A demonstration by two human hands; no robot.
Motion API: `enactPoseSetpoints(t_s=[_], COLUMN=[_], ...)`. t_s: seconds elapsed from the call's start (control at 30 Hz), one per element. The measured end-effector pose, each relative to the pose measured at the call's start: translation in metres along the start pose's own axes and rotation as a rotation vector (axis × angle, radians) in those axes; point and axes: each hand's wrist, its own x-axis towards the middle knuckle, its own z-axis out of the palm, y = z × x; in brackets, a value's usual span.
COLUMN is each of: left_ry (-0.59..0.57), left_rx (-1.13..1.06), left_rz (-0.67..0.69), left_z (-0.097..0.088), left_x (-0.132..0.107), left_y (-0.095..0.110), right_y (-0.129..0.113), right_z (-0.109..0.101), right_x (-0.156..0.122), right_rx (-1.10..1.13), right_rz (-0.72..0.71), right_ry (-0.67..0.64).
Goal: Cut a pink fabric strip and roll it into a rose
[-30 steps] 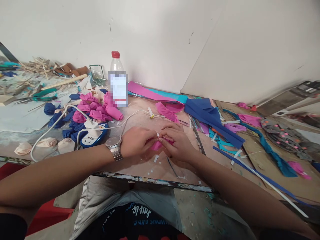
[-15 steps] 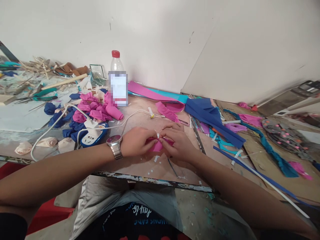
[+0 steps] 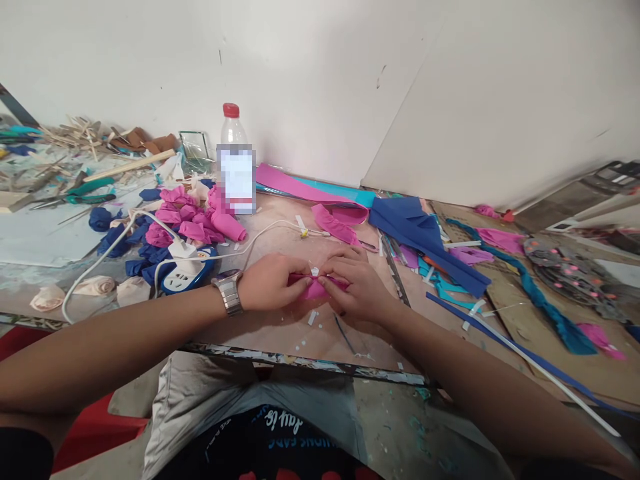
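A small piece of pink crepe paper (image 3: 315,289) is pinched between both my hands, just above the tabletop near its front edge. My left hand (image 3: 275,283), with a metal-band wristwatch (image 3: 231,293) behind it, grips the paper's left side between thumb and fingers. On the other side, my right hand (image 3: 357,280) has its thumb and curled fingers closed on the same piece. A bit of white shows at the paper's top, between the fingertips. Beyond my hands lie a folded pink strip (image 3: 334,223) and a white cable (image 3: 270,227).
Pink paper flowers (image 3: 200,223), blue ones and cream ones (image 3: 95,285) crowd around a power strip (image 3: 185,273) at left. A red-capped bottle (image 3: 231,127) stands behind a phone. Blue strips (image 3: 430,240) and a white stick (image 3: 545,377) lie at right, and pliers (image 3: 90,192) far left.
My fingers have shifted slightly on the pink paper, and its lower part looks more folded in. My left wrist has turned a little, so the watch face shows less.
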Motion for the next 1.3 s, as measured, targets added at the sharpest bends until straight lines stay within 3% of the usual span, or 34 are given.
enactPoseSetpoints(t_s=[0.3, 0.73, 1.03, 1.3], left_ry=[-0.015, -0.075, -0.159, -0.099], left_rx=[-0.06, -0.223, -0.4, -0.355], left_rz=[0.037, 0.053, -0.066, -0.05], left_z=[0.0, 0.004, 0.001, 0.002], left_x=[0.001, 0.003, 0.006, 0.006], left_y=[-0.007, -0.013, -0.013, -0.011], right_y=[0.001, 0.005, 0.0, -0.001], right_z=[-0.001, 0.003, 0.0, 0.001], right_x=[0.0, -0.001, 0.001, 0.001], right_rx=[0.049, 0.05, -0.014, -0.052], right_rz=[0.002, -0.037, -0.139, -0.13], right_ry=[-0.049, 0.014, 0.088, 0.076])
